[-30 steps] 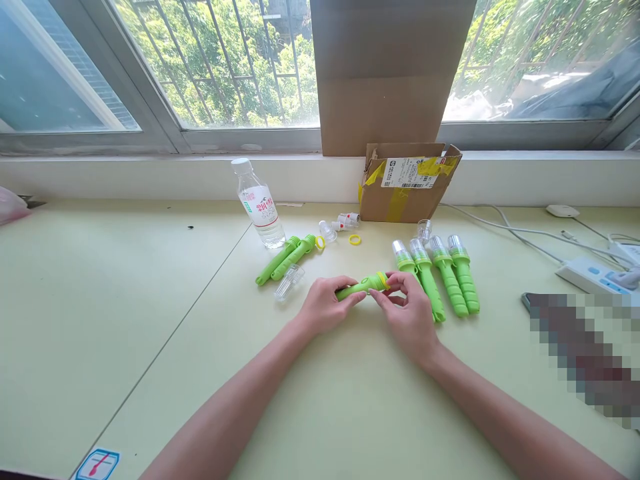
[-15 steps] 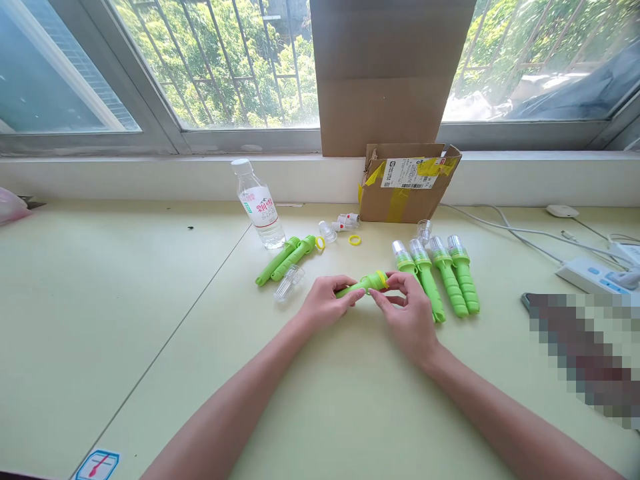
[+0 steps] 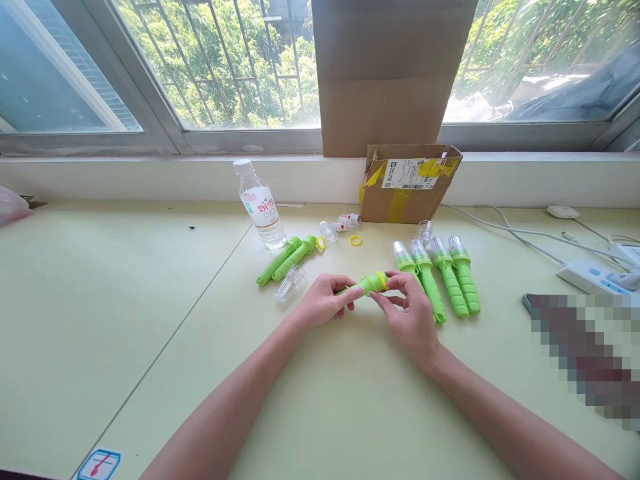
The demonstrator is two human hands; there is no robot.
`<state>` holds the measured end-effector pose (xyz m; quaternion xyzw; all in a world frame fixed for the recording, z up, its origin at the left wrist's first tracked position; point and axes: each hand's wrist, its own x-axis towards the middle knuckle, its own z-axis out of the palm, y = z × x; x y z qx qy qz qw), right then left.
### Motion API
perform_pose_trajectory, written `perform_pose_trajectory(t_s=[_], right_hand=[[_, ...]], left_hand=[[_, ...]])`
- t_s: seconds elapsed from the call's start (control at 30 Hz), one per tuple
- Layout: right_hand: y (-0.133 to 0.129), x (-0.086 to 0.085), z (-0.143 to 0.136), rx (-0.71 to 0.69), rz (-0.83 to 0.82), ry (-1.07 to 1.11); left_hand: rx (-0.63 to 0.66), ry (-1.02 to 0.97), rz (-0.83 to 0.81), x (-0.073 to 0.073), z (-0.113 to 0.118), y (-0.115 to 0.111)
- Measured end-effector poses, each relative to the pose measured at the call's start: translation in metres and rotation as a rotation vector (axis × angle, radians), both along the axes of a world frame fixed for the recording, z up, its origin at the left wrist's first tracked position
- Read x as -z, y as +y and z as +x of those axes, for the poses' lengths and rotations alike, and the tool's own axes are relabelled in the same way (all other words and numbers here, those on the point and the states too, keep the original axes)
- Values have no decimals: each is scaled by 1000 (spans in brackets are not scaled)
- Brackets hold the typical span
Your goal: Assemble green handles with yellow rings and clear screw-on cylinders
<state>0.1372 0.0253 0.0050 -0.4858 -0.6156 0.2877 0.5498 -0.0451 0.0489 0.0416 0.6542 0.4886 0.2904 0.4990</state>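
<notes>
My left hand (image 3: 327, 299) is wrapped round the grip of a green plastic torch handle (image 3: 369, 285), tilted slightly up to the right. A yellow ring (image 3: 383, 280) sits round its wide end. My right hand (image 3: 407, 303) is closed at that end, fingers touching the ring and thumb at the underside; its exact hold is partly hidden. Beside my right hand lie several green torches (image 3: 453, 287) with clear caps. Left of my left hand are two more green handles (image 3: 295, 259) and a clear cap (image 3: 289, 284).
Behind my hands lie small clear parts (image 3: 329, 232), a loose yellow ring (image 3: 355, 241) and another clear cap (image 3: 425, 231). A water bottle (image 3: 261, 208) and an open cardboard box (image 3: 400, 197) stand farther back. At right are a power strip (image 3: 595, 275), cables and a blurred-out object (image 3: 580, 353).
My left fingers have shifted slightly round the handle, with fingertips now showing below it. The right hand has barely moved, and the yellow ring stays at the wide end.
</notes>
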Motion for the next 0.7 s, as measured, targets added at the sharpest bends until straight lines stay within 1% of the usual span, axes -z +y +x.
perform_pose_trajectory(t_s=[0.1, 0.2, 0.33, 0.4, 0.57, 0.7], right_hand=[[-1, 2, -1, 2, 21, 32], [-1, 3, -1, 5, 33, 48], [1, 3, 0, -15, 10, 54], [3, 3, 1, -39, -14, 39], [8, 3, 4, -116, -63, -60], [8, 5, 4, -82, -63, -65]], left_hand=[[-18, 3, 15, 1, 1, -1], [-62, -16, 15, 4, 2, -2], [-141, 2, 119, 10, 4, -1], [-155, 31, 161, 11, 3, 1], [-71, 126, 168, 9, -2, 3], [-41, 169, 181, 9, -4, 3]])
